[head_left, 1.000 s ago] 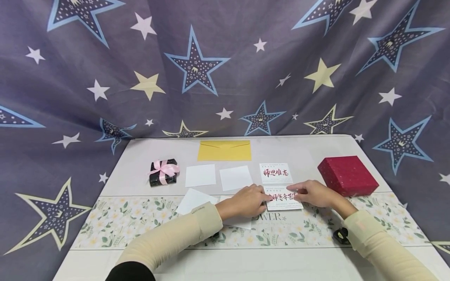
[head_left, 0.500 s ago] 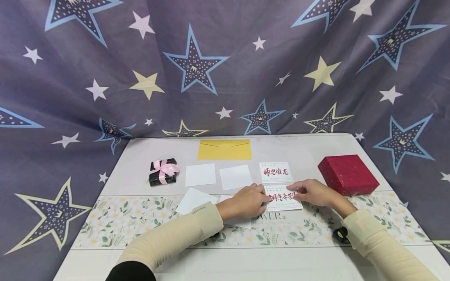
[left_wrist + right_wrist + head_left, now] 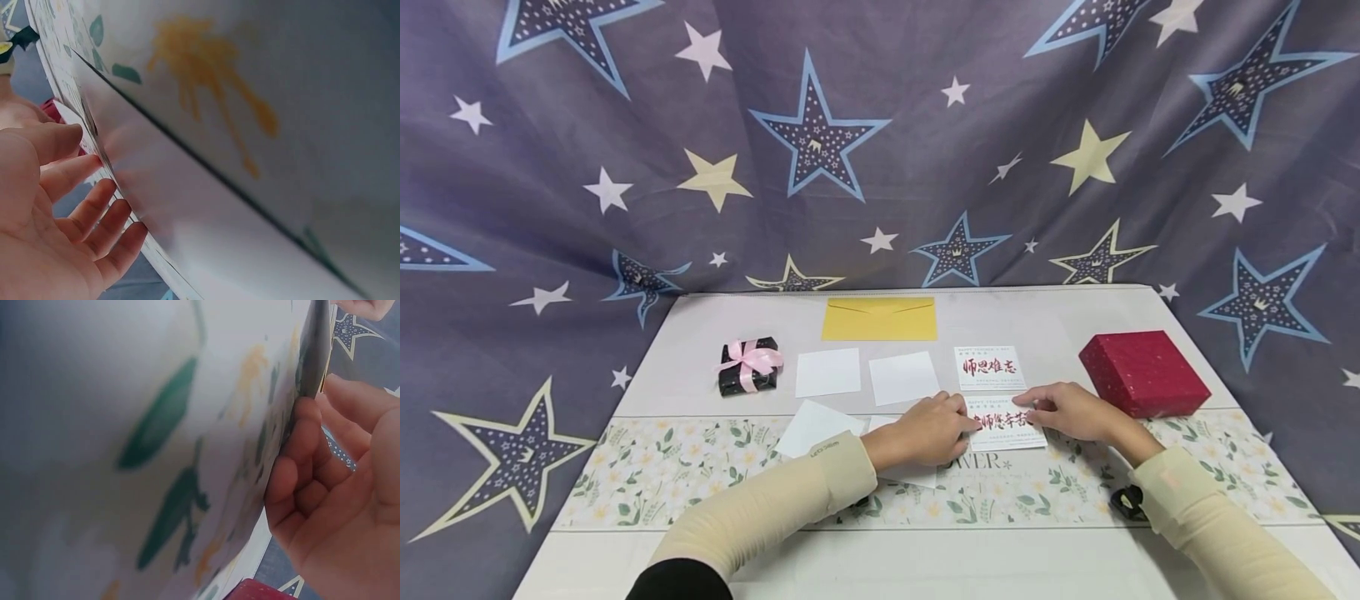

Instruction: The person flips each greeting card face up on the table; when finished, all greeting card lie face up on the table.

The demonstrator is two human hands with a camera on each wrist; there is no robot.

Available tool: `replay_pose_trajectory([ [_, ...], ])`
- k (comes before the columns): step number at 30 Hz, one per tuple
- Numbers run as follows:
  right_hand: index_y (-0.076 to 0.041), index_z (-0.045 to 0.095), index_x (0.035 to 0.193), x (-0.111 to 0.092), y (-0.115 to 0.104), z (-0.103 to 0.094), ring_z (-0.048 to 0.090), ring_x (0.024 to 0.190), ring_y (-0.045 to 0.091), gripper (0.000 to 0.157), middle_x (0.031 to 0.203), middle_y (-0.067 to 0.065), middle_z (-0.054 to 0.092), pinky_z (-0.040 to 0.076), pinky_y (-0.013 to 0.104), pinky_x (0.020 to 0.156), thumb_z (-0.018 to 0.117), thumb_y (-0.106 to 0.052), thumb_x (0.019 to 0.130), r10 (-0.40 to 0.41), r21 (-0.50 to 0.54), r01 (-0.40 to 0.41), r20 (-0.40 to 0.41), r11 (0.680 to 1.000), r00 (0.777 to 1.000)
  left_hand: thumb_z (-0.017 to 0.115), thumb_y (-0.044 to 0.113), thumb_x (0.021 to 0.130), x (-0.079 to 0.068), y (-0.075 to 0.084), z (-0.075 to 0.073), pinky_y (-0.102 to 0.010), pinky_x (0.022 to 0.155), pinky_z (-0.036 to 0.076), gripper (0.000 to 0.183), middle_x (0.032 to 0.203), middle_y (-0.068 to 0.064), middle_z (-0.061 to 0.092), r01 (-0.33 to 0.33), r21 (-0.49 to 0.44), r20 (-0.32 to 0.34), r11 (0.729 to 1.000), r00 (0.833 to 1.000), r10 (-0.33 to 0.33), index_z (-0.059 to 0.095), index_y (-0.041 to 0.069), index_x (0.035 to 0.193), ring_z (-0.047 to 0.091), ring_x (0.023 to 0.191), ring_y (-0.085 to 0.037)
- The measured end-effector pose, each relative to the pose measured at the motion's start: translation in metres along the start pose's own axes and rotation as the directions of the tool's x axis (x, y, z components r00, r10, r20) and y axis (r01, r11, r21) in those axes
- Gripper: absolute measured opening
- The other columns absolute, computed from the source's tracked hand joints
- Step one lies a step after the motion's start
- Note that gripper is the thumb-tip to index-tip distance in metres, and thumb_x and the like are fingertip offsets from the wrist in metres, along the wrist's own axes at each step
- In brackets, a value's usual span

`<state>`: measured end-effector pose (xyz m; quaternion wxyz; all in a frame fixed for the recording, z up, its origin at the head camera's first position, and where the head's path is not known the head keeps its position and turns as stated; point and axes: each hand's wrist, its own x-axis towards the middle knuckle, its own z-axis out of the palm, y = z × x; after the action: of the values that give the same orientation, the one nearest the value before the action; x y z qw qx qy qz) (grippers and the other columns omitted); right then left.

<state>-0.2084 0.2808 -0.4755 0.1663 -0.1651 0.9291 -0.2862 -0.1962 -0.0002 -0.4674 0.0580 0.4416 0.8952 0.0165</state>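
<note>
"Your lettered card (image 3: pixel 1003 437) lies between your hands, just nearer you than the upper card (image 3: pixel 989 369), its long axis seemingly left to right, lettering upright to you."

"Your left hand (image 3: pixel 927 429), fingers loosely extended, touches its left edge."

"Your right hand (image 3: pixel 1075 412) bends its fingers at the right edge (pinching or merely touching, I can't tell)."

"Your fingers hide the lettering's ends, and your left arm (image 3: pixel 775 498) partly covers a blank card (image 3: pixel 921 476)."

White table (image 3: pixel 925 567) with cards (image 3: pixel 989 368), envelope (image 3: pixel 878 321), red box (image 3: pixel 1142 375), ribboned parcel (image 3: pixel 749 367)
</note>
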Motion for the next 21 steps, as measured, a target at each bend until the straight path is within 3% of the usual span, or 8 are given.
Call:
replay_pose_trajectory([
  [11, -0.012, 0.07, 0.131, -0.002, 0.0013, -0.0023, 0.05, 0.066, 0.009, 0.035, 0.075, -0.004, 0.062, 0.043, 0.023, 0.062, 0.068, -0.021, 0.097, -0.043, -0.023, 0.042, -0.023, 0.999, 0.999, 0.057, 0.031, 0.1, 0.0013, -0.0008, 0.0002, -0.025, 0.076, 0.046, 0.039, 0.12, 0.001, 0.063, -0.009, 0.036, -0.003, 0.999, 1.0, 0.009, 0.065, 0.028, 0.139, 0.055, 0.095, -0.014],
  [21, -0.006, 0.068, 0.131, 0.0005, -0.0007, -0.0095, 0.051, 0.062, 0.004, 0.036, 0.079, -0.004, 0.068, 0.045, 0.023, 0.059, 0.067, -0.018, 0.097, -0.126, -0.037, 0.124, -0.051, 0.992, 0.991, 0.06, 0.03, 0.1, -0.0022, -0.0046, -0.0036, -0.026, 0.083, 0.048, 0.042, 0.124, 0.001, 0.065, 0.0, -0.035, 0.005, 0.999, 1.0, 0.0, 0.062, 0.026, 0.142, 0.057, 0.101, -0.013],
])
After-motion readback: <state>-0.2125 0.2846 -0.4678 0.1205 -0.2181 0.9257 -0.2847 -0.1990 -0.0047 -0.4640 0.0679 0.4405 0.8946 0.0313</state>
